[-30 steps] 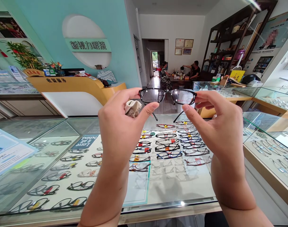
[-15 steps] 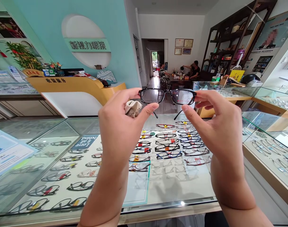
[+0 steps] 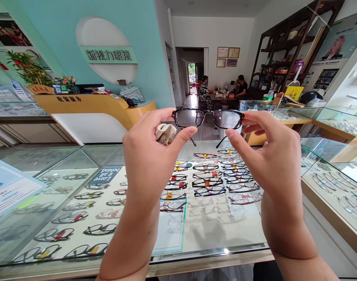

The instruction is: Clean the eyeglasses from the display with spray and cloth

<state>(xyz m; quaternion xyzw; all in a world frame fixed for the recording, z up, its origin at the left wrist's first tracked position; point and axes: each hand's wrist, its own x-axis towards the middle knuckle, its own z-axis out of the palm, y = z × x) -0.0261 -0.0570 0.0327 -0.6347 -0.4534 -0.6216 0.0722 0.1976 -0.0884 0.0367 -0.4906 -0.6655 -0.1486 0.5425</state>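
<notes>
Black-framed glasses (image 3: pixel 208 118) are held up level above the glass display case, lenses facing me, temple tips pointing down toward me. My left hand (image 3: pixel 150 152) pinches their left end between thumb and fingers. A crumpled beige cloth (image 3: pixel 166 134) is tucked in the same hand, against the palm. My right hand (image 3: pixel 272 152) grips the right end of the frame, thumb below and fingers behind. Under the glass of the display case (image 3: pixel 207 230) lie rows of eyeglasses (image 3: pixel 210 191), many with small coloured tags.
A blue and white leaflet (image 3: pixel 11 189) lies at the left. Behind the case stand a yellow counter (image 3: pixel 93 107) and, further right, more glass cases (image 3: pixel 339 117). Two people sit at a far table (image 3: pixel 225 102). Dark shelves (image 3: pixel 292 47) line the right wall.
Both hands and the glasses have hardly moved. In the background, the person at the right of the far table has lowered an outstretched arm.
</notes>
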